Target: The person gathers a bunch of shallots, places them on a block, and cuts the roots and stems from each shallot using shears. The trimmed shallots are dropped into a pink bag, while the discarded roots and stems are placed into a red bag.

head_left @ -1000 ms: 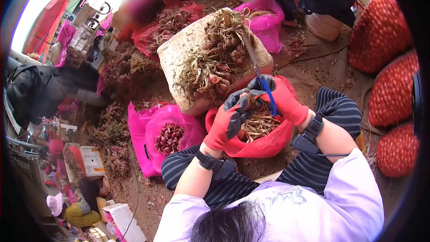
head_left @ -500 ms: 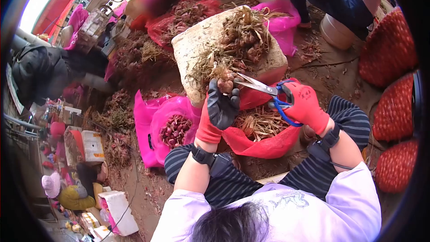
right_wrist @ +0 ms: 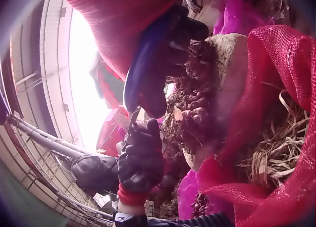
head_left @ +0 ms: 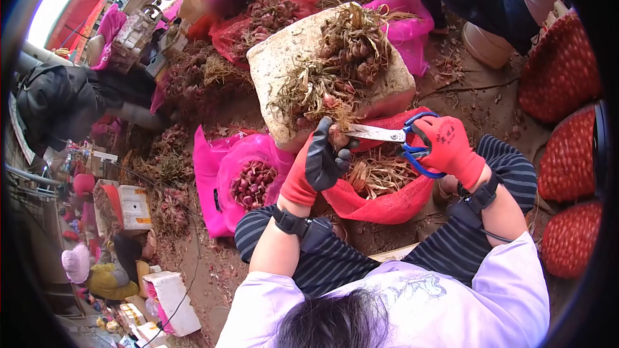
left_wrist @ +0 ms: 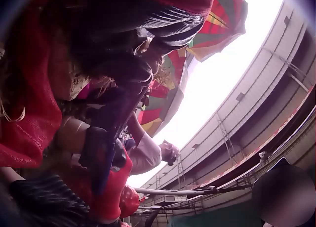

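In the head view the left hand (head_left: 317, 162), in a red glove with dark palm and fingers, grips a brownish bulb (head_left: 336, 136) with stringy roots at the block's near edge. The right hand (head_left: 450, 147) holds scissors (head_left: 383, 133) by their blue handles, the blades together and pointing left, tips at the bulb. Below lies a red mesh bag (head_left: 380, 209) of dry stalks (head_left: 377, 177). In the right wrist view, the blue handle (right_wrist: 140, 69) shows under the right hand (right_wrist: 123, 24), with the left hand (right_wrist: 140, 160) below. The left wrist view shows the left hand (left_wrist: 133, 34) darkly.
Bunches of dried bulbs (head_left: 354, 45) lie on a pale foam block (head_left: 277, 51). A pink bag (head_left: 206, 187) with loose red bulbs (head_left: 253, 183) stands at left. Filled red sacks (head_left: 567, 154) line the right side. Another person (head_left: 474, 0) sits at the upper right.
From one second ago, the hands have separated and the scissors have swung from upright to pointing left. Since half a second ago the spread blades have come together and the left hand has lowered slightly.
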